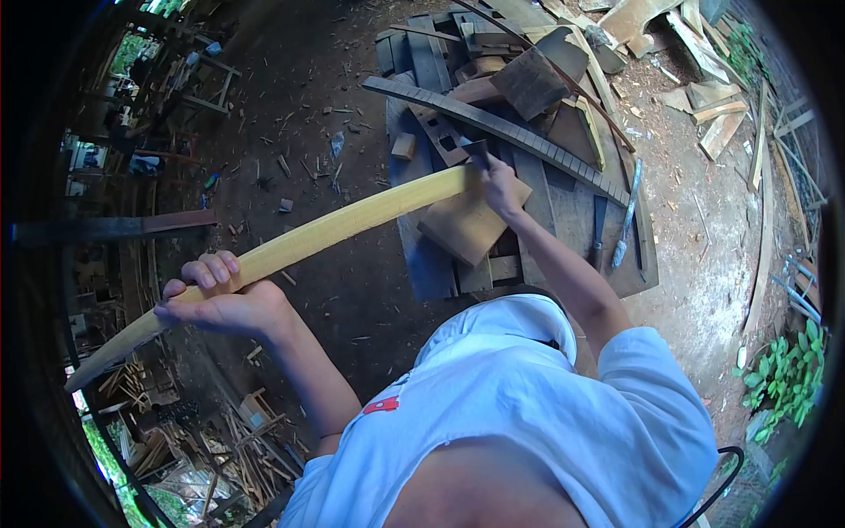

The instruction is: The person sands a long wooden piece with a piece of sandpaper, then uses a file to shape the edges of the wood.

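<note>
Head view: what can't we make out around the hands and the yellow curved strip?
Dark tool in the right hand: head view, fist covers all but its tip; type unclear.
Yellow strip: head view, left hand wraps part of it; its contact with the tool is too small to tell.
Background clutter: head view, blurred at the lens edge.

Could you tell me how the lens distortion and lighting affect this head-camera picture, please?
Head view: strong fisheye bends the edges, with a black vignette all round. Head view: soft shade, no glare on the pale wooden strip; left hand and right hand look sharp. Head view: bright greenery at the left rim is blown out.
</note>
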`<action>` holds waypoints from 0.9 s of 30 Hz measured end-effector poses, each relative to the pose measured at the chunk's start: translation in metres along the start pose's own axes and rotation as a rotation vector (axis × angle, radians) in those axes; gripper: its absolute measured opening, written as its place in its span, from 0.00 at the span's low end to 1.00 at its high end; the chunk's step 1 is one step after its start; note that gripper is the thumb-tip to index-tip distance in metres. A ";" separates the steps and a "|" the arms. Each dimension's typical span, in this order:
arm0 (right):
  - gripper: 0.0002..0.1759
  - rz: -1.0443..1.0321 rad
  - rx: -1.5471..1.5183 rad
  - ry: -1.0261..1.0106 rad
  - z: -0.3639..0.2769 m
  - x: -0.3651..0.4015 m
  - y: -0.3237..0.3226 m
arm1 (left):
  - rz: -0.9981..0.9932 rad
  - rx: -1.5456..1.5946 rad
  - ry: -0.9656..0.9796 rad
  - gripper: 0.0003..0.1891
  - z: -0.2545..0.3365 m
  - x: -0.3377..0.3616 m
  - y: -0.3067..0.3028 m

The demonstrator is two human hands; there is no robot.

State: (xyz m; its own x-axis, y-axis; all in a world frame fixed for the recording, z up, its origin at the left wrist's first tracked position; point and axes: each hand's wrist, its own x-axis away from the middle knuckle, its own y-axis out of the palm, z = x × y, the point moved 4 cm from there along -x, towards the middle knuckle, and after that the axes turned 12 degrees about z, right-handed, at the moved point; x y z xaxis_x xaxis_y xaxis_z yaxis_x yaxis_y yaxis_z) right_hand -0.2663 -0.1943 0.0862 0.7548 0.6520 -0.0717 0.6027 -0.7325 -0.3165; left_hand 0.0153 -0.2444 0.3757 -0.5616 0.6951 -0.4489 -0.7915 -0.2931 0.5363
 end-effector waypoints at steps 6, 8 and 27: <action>0.17 -0.016 -0.252 -0.409 -0.108 0.070 0.006 | 0.025 -0.022 0.002 0.20 -0.002 -0.002 0.003; 0.18 -0.040 -0.240 -0.502 -0.122 0.073 0.000 | -0.021 -0.027 0.011 0.20 -0.001 -0.003 0.006; 0.14 0.120 0.265 0.005 0.062 -0.012 -0.002 | -0.065 0.012 -0.015 0.23 0.003 0.000 0.007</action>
State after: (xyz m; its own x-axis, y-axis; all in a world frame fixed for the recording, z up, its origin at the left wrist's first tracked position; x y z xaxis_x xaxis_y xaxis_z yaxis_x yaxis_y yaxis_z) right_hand -0.2930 -0.1887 0.0288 0.8182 0.5626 -0.1186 0.4213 -0.7270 -0.5421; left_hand 0.0106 -0.2447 0.3818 -0.5057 0.7219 -0.4723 -0.8231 -0.2397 0.5149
